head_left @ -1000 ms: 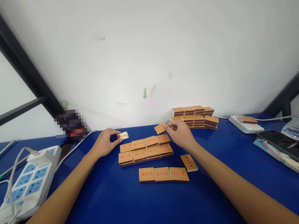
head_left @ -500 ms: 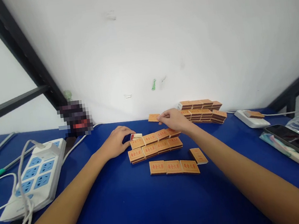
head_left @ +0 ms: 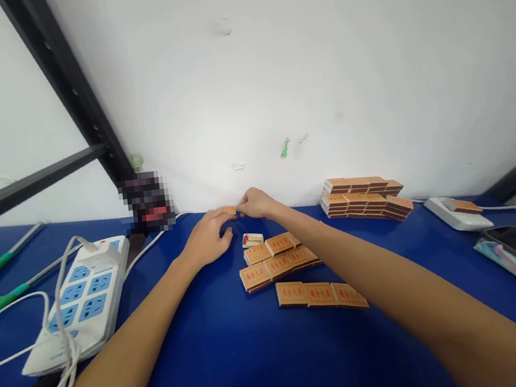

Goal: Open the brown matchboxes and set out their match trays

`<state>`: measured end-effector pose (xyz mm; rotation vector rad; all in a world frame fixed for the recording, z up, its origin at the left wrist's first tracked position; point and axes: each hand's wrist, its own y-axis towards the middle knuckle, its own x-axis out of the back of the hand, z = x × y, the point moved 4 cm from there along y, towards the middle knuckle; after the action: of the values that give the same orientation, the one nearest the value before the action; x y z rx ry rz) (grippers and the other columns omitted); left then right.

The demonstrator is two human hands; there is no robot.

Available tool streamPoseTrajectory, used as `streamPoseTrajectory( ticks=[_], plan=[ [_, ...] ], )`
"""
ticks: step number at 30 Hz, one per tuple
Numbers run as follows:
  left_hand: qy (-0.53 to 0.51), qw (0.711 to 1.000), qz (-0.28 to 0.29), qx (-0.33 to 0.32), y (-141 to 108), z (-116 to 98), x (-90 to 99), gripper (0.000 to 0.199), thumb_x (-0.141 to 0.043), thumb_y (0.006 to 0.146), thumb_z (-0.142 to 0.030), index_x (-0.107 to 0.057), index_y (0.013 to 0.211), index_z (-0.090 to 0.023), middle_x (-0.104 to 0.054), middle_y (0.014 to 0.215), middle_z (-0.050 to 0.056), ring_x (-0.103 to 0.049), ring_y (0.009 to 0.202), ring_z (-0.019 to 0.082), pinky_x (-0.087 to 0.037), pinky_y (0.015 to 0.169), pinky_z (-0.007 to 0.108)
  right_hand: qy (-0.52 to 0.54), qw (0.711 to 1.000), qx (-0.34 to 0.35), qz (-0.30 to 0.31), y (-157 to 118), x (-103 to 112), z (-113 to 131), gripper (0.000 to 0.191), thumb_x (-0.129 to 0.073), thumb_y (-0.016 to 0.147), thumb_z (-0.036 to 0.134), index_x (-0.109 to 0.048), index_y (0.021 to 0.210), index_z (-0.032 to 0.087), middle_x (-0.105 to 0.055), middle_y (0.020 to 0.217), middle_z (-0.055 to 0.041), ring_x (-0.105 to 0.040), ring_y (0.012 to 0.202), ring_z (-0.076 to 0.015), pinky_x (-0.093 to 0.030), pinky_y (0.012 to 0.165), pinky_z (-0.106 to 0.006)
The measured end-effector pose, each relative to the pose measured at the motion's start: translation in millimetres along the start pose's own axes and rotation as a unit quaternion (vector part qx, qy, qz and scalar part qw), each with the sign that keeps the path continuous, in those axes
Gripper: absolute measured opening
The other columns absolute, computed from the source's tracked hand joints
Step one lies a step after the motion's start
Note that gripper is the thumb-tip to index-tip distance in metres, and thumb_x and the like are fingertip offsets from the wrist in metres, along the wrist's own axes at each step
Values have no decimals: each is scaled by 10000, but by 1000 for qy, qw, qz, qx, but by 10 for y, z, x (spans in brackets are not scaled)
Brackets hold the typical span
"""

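Both of my hands have moved to the far edge of the blue table (head_left: pixel 241 369), by the wall. My right hand (head_left: pixel 255 204) pinches a small orange matchbox sleeve (head_left: pixel 228 210) between thumb and fingertips. My left hand (head_left: pixel 207 239) is loosely curled with its fingertips at the same sleeve; I cannot tell whether it grips. An open tray of matches (head_left: pixel 252 239) lies just right of my left hand, at the far left corner of the rows of matchboxes (head_left: pixel 278 258). A power strip (head_left: pixel 83 297) sits well to the left.
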<state>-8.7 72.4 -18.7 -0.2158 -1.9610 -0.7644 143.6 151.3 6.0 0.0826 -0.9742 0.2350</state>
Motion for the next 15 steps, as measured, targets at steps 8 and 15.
streamPoseTrajectory(
  ticks=[8,15],
  plan=[
    [59,998,13,11,-14,171,-122,489,-444,1059,-420,-613,1441,-165,-582,1520,162,-476,1420,369,-352,1192,589,3,989,143,46,-691,489,-251,162,-771,841,298,-811,963,199,-786,974,-67,-675,880,-204,-497,796,-298],
    [85,996,-5,19,-15,110,-75,463,-416,1080,-428,-611,1427,-191,-571,1524,152,-454,1442,357,-348,1183,563,-30,979,170,108,-1265,590,-536,392,-843,784,420,-787,1147,285,-733,1172,-68,-628,1130,-287,-497,950,-403]
  ],
)
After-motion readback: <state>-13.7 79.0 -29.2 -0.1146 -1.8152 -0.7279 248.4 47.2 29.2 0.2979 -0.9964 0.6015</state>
